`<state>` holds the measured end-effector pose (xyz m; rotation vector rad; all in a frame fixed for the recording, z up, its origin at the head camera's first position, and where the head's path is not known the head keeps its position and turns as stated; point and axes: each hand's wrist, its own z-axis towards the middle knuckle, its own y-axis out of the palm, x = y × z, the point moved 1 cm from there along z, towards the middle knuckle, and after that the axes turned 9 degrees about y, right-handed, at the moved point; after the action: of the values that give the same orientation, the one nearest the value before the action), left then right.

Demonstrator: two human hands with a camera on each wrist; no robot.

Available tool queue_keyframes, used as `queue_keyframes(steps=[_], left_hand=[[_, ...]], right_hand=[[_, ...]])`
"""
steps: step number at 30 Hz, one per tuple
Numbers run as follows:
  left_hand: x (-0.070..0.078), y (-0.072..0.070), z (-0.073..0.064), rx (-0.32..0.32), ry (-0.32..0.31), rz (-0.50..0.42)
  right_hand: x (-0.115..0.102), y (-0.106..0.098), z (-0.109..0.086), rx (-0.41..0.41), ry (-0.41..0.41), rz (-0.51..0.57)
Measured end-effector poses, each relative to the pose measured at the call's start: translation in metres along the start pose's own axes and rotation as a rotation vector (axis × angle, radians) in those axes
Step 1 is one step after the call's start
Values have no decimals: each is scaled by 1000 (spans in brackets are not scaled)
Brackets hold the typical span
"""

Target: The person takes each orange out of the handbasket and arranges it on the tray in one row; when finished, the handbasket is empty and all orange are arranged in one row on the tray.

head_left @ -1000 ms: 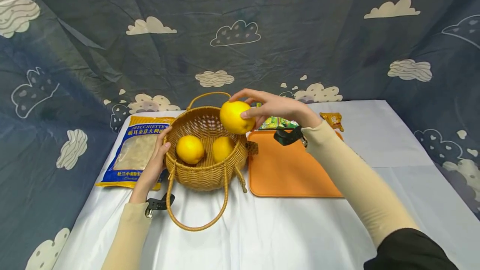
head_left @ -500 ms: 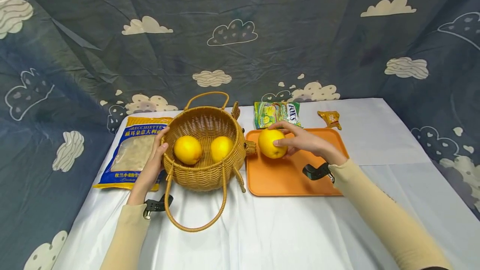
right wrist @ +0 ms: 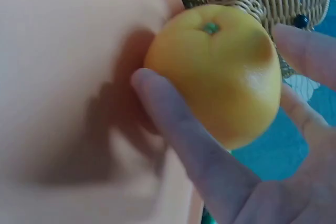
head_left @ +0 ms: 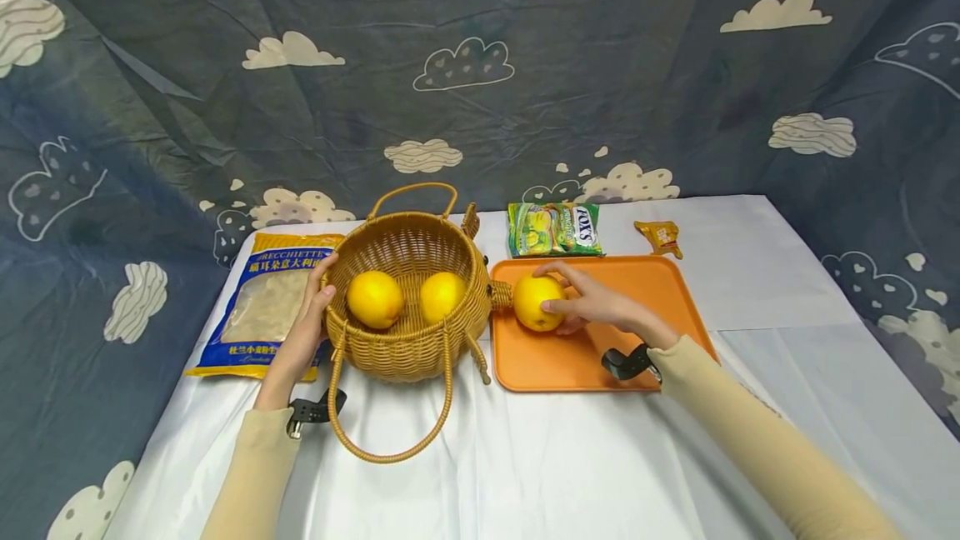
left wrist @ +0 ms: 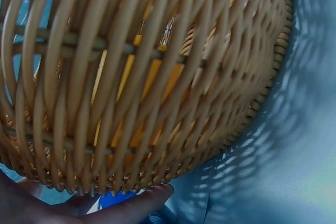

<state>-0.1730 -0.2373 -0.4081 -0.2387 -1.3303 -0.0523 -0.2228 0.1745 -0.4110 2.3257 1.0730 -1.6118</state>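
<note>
A cloud-print curtain (head_left: 637, 65) backs the white-clothed desk (head_left: 540, 457). Toward its left edge, the left hand (head_left: 302, 327), fingers extended, rests against a wicker basket (head_left: 397, 357); the right hand (head_left: 596, 304) grips a yellow fruit (head_left: 531, 312) near the orange tray's (head_left: 555, 369) far left corner.

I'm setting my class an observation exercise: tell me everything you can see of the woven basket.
The basket is round, open on top and golden, its weave looking like wicker. An animal snout juts right, with dark bead eyes and an ear-like piece nearby. One looped handle stands up behind; the other hangs down in front. It sits on white cloth between a blue bag and the orange tray. Two yellow fruits lie inside, apart. The person's left grip holds its left rim.
</note>
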Motion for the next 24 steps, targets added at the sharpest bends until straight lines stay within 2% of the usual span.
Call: queue_keyframes(steps=[5, 8, 14, 24], left_hand=[[17, 6, -3, 1, -2, -3], [21, 8, -4, 4, -2, -6], [18, 8, -4, 4, 9, -14], [17, 7, -4, 4, 12, -14]], right_hand=[[-1, -6, -3, -28, 0, -54], [-2, -11, -4, -28, 9, -77], [-6, -20, -6, -21, 28, -85], [-22, -31, -13, -23, -4, -95]])
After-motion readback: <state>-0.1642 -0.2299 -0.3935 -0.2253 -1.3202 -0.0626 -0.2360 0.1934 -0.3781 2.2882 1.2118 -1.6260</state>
